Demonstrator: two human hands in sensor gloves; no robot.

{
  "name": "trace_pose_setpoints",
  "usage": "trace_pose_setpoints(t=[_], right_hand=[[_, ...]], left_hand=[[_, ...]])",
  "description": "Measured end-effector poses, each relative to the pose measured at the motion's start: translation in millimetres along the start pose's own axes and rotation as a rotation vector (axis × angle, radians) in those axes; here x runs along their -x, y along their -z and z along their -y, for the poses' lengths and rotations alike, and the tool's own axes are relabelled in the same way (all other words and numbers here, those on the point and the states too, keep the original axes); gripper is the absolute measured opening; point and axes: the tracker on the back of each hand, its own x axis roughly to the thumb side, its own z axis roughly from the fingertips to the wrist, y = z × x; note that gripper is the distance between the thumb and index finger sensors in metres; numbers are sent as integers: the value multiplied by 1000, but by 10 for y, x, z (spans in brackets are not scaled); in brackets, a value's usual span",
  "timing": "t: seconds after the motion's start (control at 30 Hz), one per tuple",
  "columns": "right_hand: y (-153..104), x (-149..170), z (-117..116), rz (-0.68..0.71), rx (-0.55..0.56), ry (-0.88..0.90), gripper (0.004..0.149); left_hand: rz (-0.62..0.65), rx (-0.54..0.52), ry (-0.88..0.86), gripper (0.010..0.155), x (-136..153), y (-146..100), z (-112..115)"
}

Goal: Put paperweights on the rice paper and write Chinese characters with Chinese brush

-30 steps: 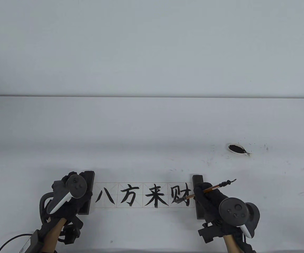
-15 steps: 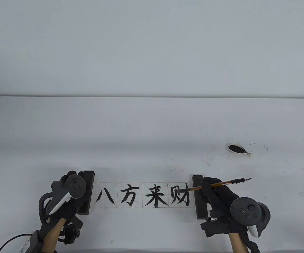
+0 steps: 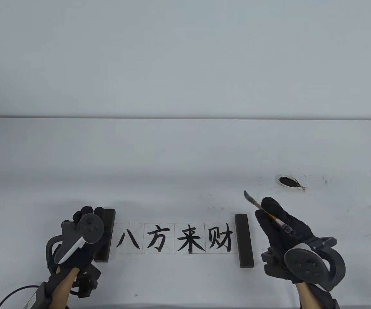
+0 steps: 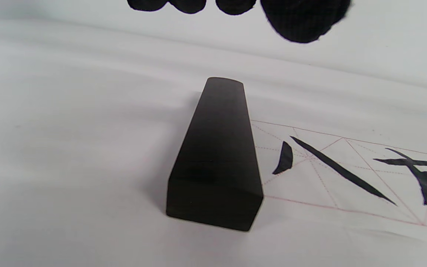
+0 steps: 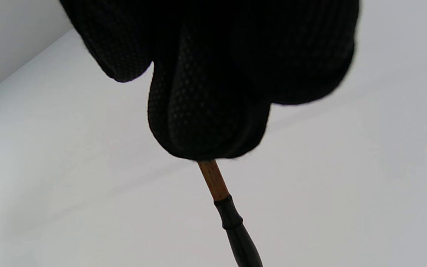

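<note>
A rice paper strip (image 3: 175, 238) with several inked characters lies near the front edge, and its left end shows in the left wrist view (image 4: 332, 167). A dark paperweight (image 3: 107, 225) (image 4: 217, 155) sits on its left end and another paperweight (image 3: 244, 240) on its right end. My left hand (image 3: 87, 222) rests at the left paperweight, fingertips (image 4: 302, 18) above its far end, holding nothing. My right hand (image 3: 270, 210) is right of the right paperweight and grips the brush (image 3: 265, 210) (image 5: 215, 181), black tip pointing far-left, off the paper.
A small white ink dish (image 3: 289, 182) with black ink sits farther back on the right, with ink specks on the table around it. A cable and box (image 3: 37, 294) lie at the front left corner by my left forearm.
My right hand lifted the brush off the last character, moved right and away from me, and swung the tip to point far-left. The right paperweight is now uncovered. The left hand barely moved.
</note>
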Motion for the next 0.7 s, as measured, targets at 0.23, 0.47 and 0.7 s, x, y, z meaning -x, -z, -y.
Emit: trace_pose_setpoints(t=[0.23,0.47,0.7], right_hand=[[96,-66,124,58,-25,-165,42],[128,-1,191,27,-17,-244,43],[119,152,108,-1,-159,-399,52]], left_hand=[[-5,2,3,81,0,-4,6],[-8,4,2,81,3,-3,8],[-9,6,5,81,0,-7,5]])
